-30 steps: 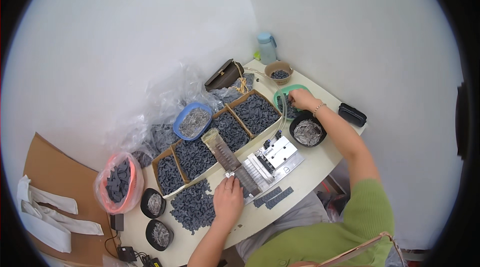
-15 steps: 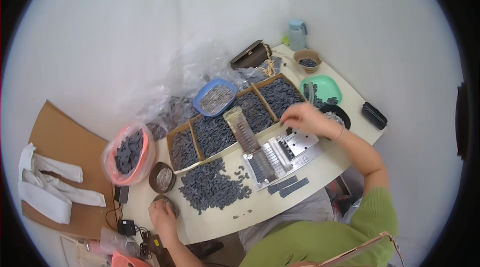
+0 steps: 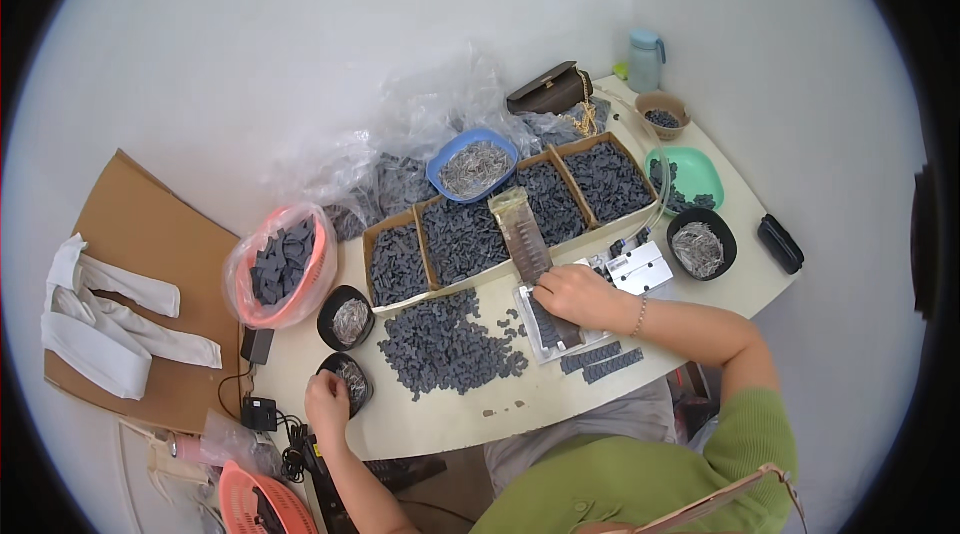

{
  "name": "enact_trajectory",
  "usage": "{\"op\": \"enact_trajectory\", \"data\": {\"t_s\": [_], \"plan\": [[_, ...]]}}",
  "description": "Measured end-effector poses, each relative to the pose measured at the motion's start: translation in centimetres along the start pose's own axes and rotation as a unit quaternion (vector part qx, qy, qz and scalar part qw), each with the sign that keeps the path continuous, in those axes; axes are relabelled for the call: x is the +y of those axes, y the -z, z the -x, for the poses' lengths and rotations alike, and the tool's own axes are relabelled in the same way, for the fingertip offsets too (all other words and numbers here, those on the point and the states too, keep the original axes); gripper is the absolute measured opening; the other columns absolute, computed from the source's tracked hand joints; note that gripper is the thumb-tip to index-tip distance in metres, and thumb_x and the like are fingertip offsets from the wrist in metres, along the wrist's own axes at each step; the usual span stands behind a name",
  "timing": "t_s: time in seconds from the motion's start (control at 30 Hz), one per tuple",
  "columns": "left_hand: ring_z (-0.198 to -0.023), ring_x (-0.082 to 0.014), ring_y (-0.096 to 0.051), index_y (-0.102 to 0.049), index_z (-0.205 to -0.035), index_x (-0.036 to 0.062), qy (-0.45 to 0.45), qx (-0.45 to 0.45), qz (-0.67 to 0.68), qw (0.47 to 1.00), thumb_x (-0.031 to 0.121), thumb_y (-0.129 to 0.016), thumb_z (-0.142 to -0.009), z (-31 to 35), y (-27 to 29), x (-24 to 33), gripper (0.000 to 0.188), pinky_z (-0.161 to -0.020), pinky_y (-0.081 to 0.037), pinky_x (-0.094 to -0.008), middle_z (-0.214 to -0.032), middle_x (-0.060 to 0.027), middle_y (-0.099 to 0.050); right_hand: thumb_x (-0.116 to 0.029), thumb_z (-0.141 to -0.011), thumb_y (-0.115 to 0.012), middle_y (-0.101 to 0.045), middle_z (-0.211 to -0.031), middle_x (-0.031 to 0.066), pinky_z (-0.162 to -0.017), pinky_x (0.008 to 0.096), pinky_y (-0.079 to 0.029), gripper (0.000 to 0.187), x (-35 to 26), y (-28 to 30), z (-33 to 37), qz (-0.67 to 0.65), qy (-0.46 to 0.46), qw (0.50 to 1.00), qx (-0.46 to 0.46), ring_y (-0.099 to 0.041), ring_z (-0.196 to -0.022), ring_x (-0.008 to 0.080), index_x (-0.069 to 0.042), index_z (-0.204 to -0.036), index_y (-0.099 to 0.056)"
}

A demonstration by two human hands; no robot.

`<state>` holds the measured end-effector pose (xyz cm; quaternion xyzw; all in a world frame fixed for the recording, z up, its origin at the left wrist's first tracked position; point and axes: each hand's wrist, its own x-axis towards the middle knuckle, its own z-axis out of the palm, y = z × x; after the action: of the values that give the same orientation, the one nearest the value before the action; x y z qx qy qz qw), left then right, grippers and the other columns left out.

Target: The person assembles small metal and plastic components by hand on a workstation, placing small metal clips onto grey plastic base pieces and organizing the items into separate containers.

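Note:
My left hand (image 3: 327, 408) is at the near black bowl (image 3: 364, 401) of thin metal pins, its fingers bent together at the rim; anything between them is too small to make out. My right hand (image 3: 580, 296) lies over the metal fixture (image 3: 548, 342), fingers curled down at its left part and their tips hidden. A clear plastic tray (image 3: 522, 232) with a tape-covered end slants up from the fixture, beyond the hand. Dark strips of joined pieces (image 3: 612, 366) rest just in front of the fixture.
A heap of small dark grey parts (image 3: 450, 344) spreads between my hands. Behind it stands a divided cardboard box (image 3: 432, 286) of such parts, with a blue tray (image 3: 437, 174) of pins on it. A pink basket (image 3: 325, 269) sits left; a green tray (image 3: 705, 172) and black pin bowl (image 3: 728, 252) right.
My right hand has moved left and nearer, from the fixture's far right side onto its left part. My left hand stays at the near pin bowl. The whole view has shifted.

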<state>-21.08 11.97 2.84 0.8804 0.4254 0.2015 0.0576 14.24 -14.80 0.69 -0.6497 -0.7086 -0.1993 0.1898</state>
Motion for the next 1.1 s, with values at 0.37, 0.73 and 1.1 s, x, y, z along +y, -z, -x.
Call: {"op": "enact_trajectory", "data": {"t_s": [0.37, 0.73, 1.1], "plan": [[-0.068, -0.0173, -0.058, -0.059, -0.084, 0.0007, -0.089, -0.109, 0.379, 0.915, 0.0, -0.062, -0.083, -0.8, -2.8, 11.3, 0.003, -0.06, -0.046, -0.0275, -0.078, -0.0091, -0.058, -0.008, -0.074, -0.059, -0.059, -0.088, 0.0083, -0.075, 0.0363, -0.048, 0.02, 0.0, 2.4, 2.0, -0.072, -0.048, 0.996, 0.002, -0.058, -0.087, 0.026, -0.001, -0.092, -0.065], [-0.104, -0.0325, -0.052, -0.062, -0.084, 0.0069, -0.35, -0.103, 0.287, 0.886, 0.007, -0.07, -0.073, 3.0, -9.4, 25.1, 0.013, -0.091, -0.039, -0.0433, -0.109, -0.0134, -0.056, -0.007, -0.071, -0.068, -0.063, -0.084, 0.0089, -0.07, 0.0407, -0.051, 0.014, 4.9, 13.1, 11.8, 0.041, -0.404, 0.908, -0.106, -0.063, -0.083, 0.0288, -0.007, -0.085, -0.064], [-0.117, -0.031, -0.051, -0.066, -0.103, 0.0074, -0.457, -0.033, 0.155, 0.875, 0.014, -0.069, -0.077, 5.0, -8.8, 24.5, 0.027, -0.099, -0.037, -0.0482, -0.119, -0.0124, -0.056, -0.001, -0.074, -0.068, -0.063, -0.08, 0.0098, -0.062, 0.0329, -0.052, 0.009, 4.4, 11.7, 10.1, -0.026, -0.369, 0.925, 0.089, -0.063, -0.07, 0.0249, -0.003, -0.082, -0.064]]}}
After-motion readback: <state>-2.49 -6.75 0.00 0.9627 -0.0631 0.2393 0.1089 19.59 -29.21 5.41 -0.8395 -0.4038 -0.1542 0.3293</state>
